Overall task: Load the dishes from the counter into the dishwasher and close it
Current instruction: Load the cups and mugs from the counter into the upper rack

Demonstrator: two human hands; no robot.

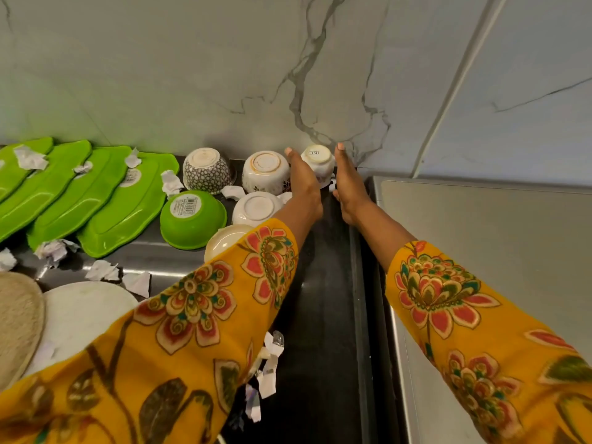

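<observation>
— Yellow floral sleeves (179, 331) fill the foreground, both arms stretched toward the back corner of the dark counter (320, 315). What are they after?

— The small white cup (317, 160), upside down against the marble wall (224, 75), at the far right end of the row of dishes. It sits directly between the two hands: the left hand (302, 181) flanks its left side, the right hand (347, 184) its right.

— Which is nearer?

— About equal, I'd say. Both sets of fingers lie straight, pressed together and pointing at the wall, palms facing each other across the cup. The left palm seems to be touching it; on the right I cannot tell whether there is contact or a sliver of gap.

— So neither has clamped it?

— Nothing is curled round it yet. My reading is a two-handed scoop: the palms need only close inward, then lift.

— And the cup itself?

— Round, with no long axis to speak of, base up, a printed maker's mark on the foot ring, sides flaring toward the hidden rim. Glazed, probably slippery.

— Neighbours?

— A white floral bowl (266, 171) just beside the left hand, a patterned grey bowl (208, 169) further left, a plain white bowl (256, 208) and a green bowl (192, 219) nearer, all inverted. Green trays (121, 203) overlap at the left, with torn paper scraps (269, 363) scattered about.

— The dishwasher?

— Possibly the steel surface (480, 251) on the right; I can't be sure.
</observation>
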